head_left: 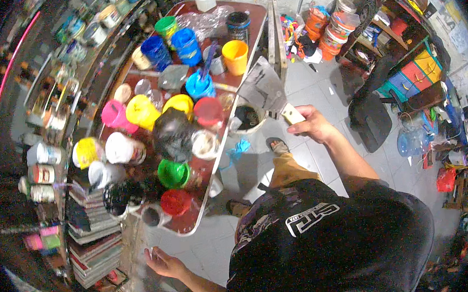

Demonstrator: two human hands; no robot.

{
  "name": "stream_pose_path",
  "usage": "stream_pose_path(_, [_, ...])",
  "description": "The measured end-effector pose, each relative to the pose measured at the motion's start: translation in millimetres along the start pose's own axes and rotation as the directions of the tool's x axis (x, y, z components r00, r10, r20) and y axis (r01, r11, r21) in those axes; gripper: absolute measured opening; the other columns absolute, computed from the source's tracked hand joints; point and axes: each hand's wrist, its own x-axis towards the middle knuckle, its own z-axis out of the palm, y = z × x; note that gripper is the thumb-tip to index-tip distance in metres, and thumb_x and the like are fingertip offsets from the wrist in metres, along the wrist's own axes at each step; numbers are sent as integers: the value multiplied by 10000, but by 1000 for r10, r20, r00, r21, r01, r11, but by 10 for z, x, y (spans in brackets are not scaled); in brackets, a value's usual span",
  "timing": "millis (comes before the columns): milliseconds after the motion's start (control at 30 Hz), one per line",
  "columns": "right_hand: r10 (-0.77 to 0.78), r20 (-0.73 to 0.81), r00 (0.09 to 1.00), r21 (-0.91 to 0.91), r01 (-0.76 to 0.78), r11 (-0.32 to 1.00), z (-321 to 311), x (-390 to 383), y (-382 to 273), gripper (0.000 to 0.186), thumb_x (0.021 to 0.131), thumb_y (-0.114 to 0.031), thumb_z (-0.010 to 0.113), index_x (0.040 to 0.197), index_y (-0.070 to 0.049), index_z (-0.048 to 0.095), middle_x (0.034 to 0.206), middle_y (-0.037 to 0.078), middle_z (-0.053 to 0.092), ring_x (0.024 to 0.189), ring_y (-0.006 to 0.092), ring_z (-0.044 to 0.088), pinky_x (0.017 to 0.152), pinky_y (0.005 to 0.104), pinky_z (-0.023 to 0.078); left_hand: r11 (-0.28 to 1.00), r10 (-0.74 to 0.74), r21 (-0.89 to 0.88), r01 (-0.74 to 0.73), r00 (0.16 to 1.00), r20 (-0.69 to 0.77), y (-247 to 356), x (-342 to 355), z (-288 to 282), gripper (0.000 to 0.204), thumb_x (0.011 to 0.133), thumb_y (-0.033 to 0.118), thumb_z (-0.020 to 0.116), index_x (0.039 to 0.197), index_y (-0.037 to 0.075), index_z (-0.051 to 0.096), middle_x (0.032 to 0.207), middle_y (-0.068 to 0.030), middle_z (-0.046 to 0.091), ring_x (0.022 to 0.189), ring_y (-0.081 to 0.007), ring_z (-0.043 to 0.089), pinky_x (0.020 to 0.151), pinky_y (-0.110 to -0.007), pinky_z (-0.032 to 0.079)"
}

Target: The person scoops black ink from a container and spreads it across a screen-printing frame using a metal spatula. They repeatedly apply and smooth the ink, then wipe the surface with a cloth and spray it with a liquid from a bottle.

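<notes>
My right hand (314, 125) is closed round the pale handle of a wide putty knife (263, 89). Its broad grey blade points up and to the left, past the table's right edge and above a bucket (247, 118) with dark contents on the floor. Lower left, my left hand (165, 262) hangs just beyond the table's near end, fingers apart and holding nothing. Nearest to it on the table are a grey cup (152, 215), a red tub (175, 201) and a green tub (173, 173).
Paint tubs and cups crowd the dark red table (198, 215), among them an orange cup (235, 57) and a blue tub (200, 85). Left stand loaded shelves and a stack of framed screens (89, 236). A black chair (370, 123) and coloured drawers (414, 77) are at right.
</notes>
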Motion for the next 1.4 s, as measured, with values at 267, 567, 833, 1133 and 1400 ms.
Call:
stream_pose_path(267, [-120, -336, 934, -299, 15, 954, -2247, 2191, -22, 362, 708, -171, 674, 1044, -57, 605, 812, 29, 615, 657, 115, 551, 598, 257, 437, 997, 70, 50, -66, 995, -75, 1082, -737, 1491, 338, 843, 67, 546, 1159, -7, 454, 1063, -125, 520, 917, -194, 512, 779, -314, 441])
stream_pose_path(567, [-480, 20, 877, -881, 242, 406, -2831, 5771, 33, 374, 697, -294, 659, 1031, -131, 616, 1001, 138, 555, 946, 310, 541, 809, 394, 426, 905, -28, 425, -28, 992, 124, 2432, -1518, 2306, 447, 768, 54, 652, 1144, -38, 428, 1059, -188, 532, 885, -286, 542, 746, -370, 469])
stream_pose_path(833, [-359, 147, 922, -907, 270, 324, -2752, 6903, 13, 481, 708, -390, 648, 1129, -175, 562, 1140, 116, 502, 1085, 293, 459, 904, 360, 370, 841, -461, 271, 468, 882, -95, 2443, -2222, 2369, 446, 757, 39, 656, 1137, -45, 440, 1127, -182, 507, 885, -243, 554, 746, -340, 475])
stream_pose_path(1133, [-779, 102, 619, -825, 490, 281, -2712, 6369, -239, 468, 790, -334, 587, 1157, -57, 503, 1077, 205, 504, 1014, 358, 475, 883, 423, 370, 772, -485, 421, 477, 869, -96, 2159, -2754, 2358, 488, 741, 101, 640, 1172, 7, 429, 1111, -109, 456, 810, -206, 524, 617, -304, 416])
stream_pose_path(1400, [-842, 303, 447, -789, 613, 42, -3101, 4386, 298, 379, 837, -177, 558, 1181, -36, 482, 1246, 147, 453, 1165, 335, 382, 994, 430, 281, 537, -687, 334, 774, 632, -360, 1021, -4959, 1687, 117, 763, 118, 550, 812, 16, 578, 783, -89, 595, 680, -202, 564, 591, -291, 441])
